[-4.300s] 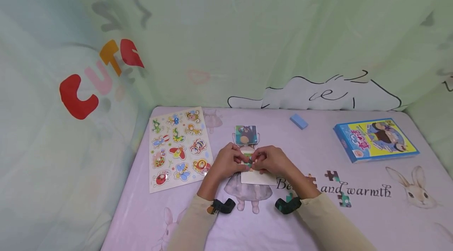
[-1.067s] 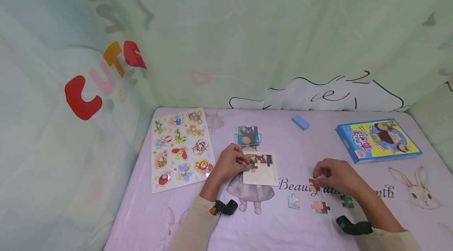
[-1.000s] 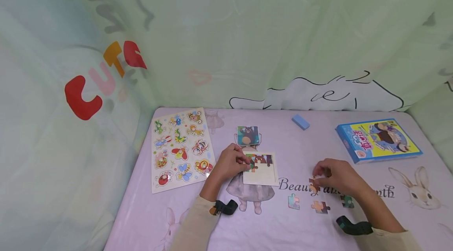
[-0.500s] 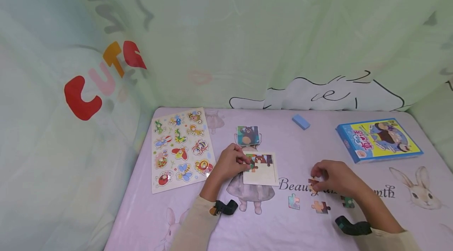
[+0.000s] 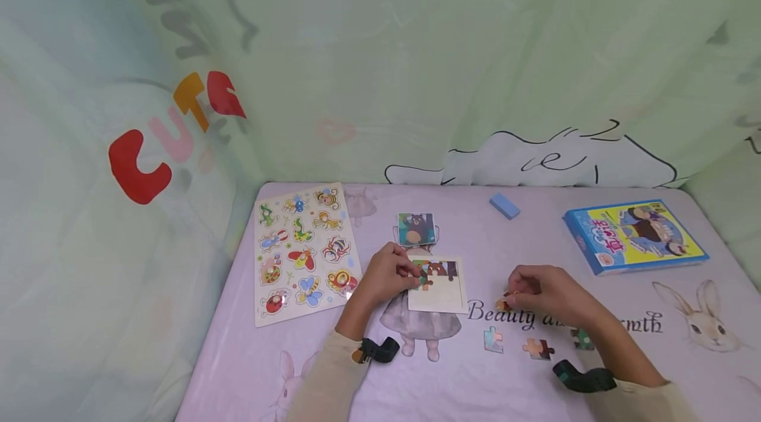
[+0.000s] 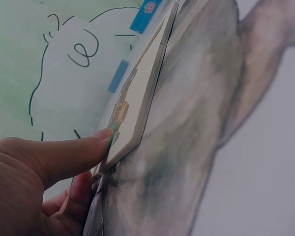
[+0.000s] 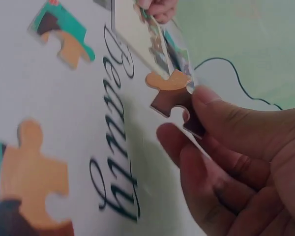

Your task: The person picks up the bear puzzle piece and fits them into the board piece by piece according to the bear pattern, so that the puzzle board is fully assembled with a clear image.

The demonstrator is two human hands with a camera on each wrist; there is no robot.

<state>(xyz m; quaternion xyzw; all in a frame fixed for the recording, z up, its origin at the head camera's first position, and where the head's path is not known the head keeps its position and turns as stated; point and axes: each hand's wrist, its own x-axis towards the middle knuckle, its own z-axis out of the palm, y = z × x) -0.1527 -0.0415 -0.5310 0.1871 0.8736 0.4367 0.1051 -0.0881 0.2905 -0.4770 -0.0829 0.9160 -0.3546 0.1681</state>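
My left hand (image 5: 389, 275) grips the left edge of a pale square puzzle board (image 5: 436, 300), thumb on top and fingers at its side. Along the board's top and left lie fitted pieces showing a brown bear's head. To the right of the board, my right hand (image 5: 549, 290) pinches a brown and orange jigsaw piece (image 7: 172, 96) between thumb and fingers, held above the cloth. Three loose pieces lie nearer the person: a light teal one (image 5: 493, 341), an orange and brown one (image 5: 539, 348) and a dark green one (image 5: 583, 339), partly beside the right wrist.
Behind the puzzle board lies a square bear picture card (image 5: 417, 229). An insect board (image 5: 261, 316) is at the left. At the back sits a blue block (image 5: 504, 206), and a blue and yellow box (image 5: 636, 237) is at the right. Fabric walls rise behind the table.
My right hand went from the puzzle board to the loose pieces on the right and took hold of one. Just now it has shifted left with that piece. The left hand stays at the board.
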